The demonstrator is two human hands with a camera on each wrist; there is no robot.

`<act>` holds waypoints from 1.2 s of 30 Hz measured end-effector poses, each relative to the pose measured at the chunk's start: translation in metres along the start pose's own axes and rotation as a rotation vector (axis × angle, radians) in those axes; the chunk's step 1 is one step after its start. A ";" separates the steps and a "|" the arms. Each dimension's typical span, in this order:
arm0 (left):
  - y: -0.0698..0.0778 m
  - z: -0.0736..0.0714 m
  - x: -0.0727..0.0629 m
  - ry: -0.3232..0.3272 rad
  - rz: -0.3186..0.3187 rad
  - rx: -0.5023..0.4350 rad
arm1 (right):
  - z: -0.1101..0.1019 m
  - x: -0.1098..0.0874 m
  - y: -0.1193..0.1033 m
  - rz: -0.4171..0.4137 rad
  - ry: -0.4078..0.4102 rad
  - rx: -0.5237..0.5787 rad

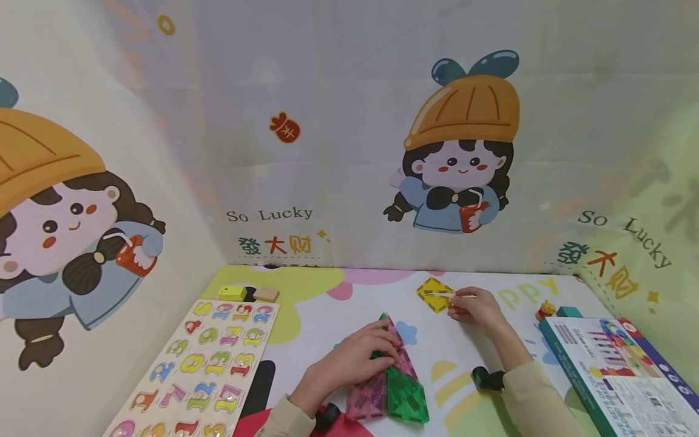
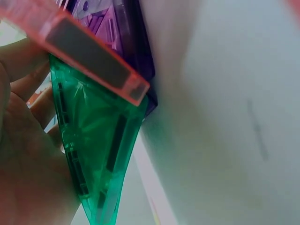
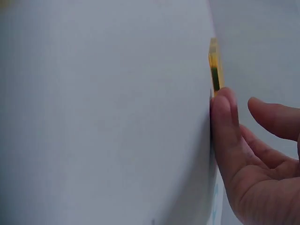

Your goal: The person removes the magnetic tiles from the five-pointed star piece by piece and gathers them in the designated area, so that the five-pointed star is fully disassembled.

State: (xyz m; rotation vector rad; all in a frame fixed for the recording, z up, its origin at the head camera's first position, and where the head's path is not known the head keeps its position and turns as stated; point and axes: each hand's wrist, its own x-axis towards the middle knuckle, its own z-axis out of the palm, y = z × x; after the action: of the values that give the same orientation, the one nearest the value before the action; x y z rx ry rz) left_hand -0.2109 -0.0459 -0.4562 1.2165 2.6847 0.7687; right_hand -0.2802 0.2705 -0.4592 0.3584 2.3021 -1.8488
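Observation:
In the head view my left hand (image 1: 357,353) lies over a cluster of see-through magnetic tiles, its fingers bent across them. The cluster has a green tile (image 1: 407,396) and a pink-purple tile (image 1: 367,397) in front, with more pink and green behind. Seen from the left wrist, the fingers pass behind a green triangular tile (image 2: 91,140), beside a pinkish-red tile edge (image 2: 89,54) and a purple tile (image 2: 133,40). Farther back, my right hand (image 1: 480,309) touches the right corner of a yellow magnetic tile (image 1: 435,297) with extended fingertips. Its digits are spread apart in the right wrist view.
A number puzzle board (image 1: 191,370) lies at the left, with a yellow block (image 1: 232,293) and a tan block (image 1: 266,294) behind it. On the right are a picture box (image 1: 628,370), a small figure (image 1: 546,310) and a teal block (image 1: 569,312). A printed backdrop (image 1: 349,182) closes the table's rear.

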 end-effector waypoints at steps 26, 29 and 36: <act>-0.001 -0.003 0.001 -0.006 -0.030 -0.015 | 0.049 -0.064 0.004 -0.196 -0.489 -0.292; 0.002 -0.003 0.001 0.008 -0.037 0.001 | 0.055 -0.069 0.002 -0.210 -0.544 -0.307; 0.006 -0.007 -0.001 0.008 -0.048 0.008 | 0.066 -0.079 -0.001 -0.300 -0.548 -0.383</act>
State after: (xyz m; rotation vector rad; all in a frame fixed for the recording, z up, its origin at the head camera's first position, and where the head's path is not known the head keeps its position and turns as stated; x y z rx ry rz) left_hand -0.2076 -0.0459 -0.4475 1.1491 2.7149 0.7591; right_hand -0.2058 0.1997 -0.4506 -0.5060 2.3036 -1.3254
